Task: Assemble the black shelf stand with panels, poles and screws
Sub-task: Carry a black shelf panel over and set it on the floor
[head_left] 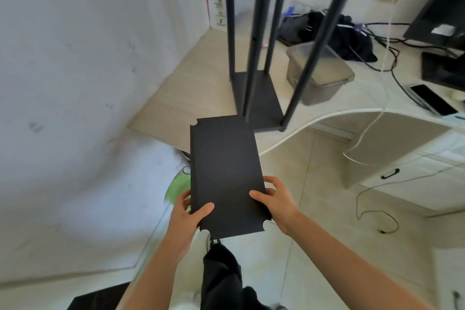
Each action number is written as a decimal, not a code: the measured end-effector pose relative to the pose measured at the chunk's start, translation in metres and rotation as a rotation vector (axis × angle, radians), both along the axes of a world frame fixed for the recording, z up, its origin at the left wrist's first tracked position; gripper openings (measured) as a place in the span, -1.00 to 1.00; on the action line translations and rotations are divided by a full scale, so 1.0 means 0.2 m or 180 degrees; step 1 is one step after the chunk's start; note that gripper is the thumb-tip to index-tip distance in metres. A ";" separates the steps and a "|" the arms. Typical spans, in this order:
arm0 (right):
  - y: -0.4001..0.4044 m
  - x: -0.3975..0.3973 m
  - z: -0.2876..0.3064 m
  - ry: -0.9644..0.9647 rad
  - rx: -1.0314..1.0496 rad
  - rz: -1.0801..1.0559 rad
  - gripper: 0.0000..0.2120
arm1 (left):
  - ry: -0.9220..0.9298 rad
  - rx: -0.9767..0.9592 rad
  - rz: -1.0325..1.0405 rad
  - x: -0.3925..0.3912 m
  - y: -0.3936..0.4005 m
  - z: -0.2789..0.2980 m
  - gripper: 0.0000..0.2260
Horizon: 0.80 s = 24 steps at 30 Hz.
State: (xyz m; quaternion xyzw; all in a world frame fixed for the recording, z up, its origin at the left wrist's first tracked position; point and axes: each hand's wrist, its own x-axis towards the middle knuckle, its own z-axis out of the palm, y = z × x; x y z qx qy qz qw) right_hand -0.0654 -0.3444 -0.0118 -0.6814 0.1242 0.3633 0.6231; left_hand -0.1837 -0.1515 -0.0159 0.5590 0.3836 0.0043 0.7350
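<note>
Desk [191,98] behind; poles [256,33] cut off overhead.

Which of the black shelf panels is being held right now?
The panel out front, gripped by the left hand and right hand. The other, the base panel, sits on the desk carrying the poles.

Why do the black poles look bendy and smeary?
Head view: the wide lens makes the poles lean and the desk edge curve; the poles and wall are smeared by motion blur; the panel in the left hand and right hand looks sharper; soft daylight, faint shadows.
</note>
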 end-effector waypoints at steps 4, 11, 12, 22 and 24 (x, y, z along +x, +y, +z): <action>-0.35 -0.17 0.00 0.0015 0.0008 -0.0087 -0.59 | 0.0025 0.0009 -0.0044 -0.16 -0.34 -0.04 -0.45; -0.90 -0.46 0.00 0.0110 0.0025 -0.0600 -0.61 | 0.0094 -0.0015 -0.0539 -0.27 -0.80 -0.03 -0.50; -0.97 -0.49 -0.01 0.0128 0.0028 -0.0704 -0.62 | 0.0108 -0.0010 -0.0644 -0.26 -0.86 -0.03 -0.50; -1.51 -0.68 -0.11 0.0359 -0.0068 -0.2090 -0.63 | 0.0365 0.0030 -0.1999 -0.01 -1.36 -0.15 -0.46; -1.58 -0.70 -0.13 0.0418 -0.0090 -0.2408 -0.63 | 0.0387 0.0042 -0.2323 0.07 -1.44 -0.18 -0.44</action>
